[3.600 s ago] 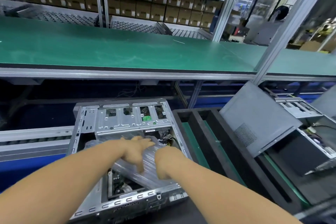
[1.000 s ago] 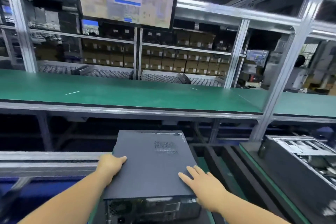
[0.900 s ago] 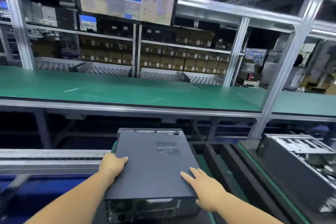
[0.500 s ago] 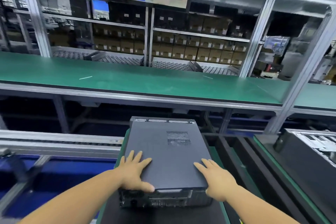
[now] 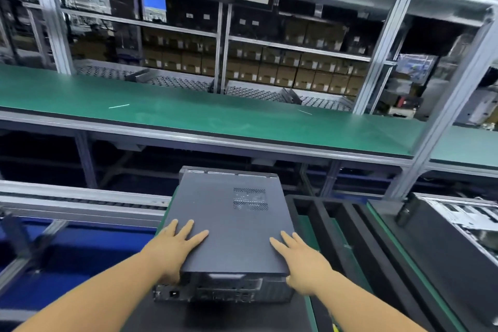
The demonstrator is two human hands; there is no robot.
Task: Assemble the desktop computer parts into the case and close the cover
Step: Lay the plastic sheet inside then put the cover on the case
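Note:
A dark grey computer case (image 5: 223, 286) lies flat in front of me, its rear panel with ports facing me. The dark cover panel (image 5: 231, 224) with a small vent grille lies on top of it, closing the case. My left hand (image 5: 172, 248) presses flat on the cover's near left corner, fingers straight and thumb over the edge. My right hand (image 5: 301, 259) lies flat on the near right corner, fingers spread. The case's inside is hidden.
A black foam tray with slots (image 5: 326, 226) sits right of the case. Another open case (image 5: 463, 226) stands at the far right. A green bench (image 5: 204, 113) runs across behind, a roller conveyor (image 5: 80, 205) at left, shelves of boxes and a monitor beyond.
The case was open with both hands inside on a plastic bag; now the cover lies on it. Over the last second both hands slid back to the cover's near corners.

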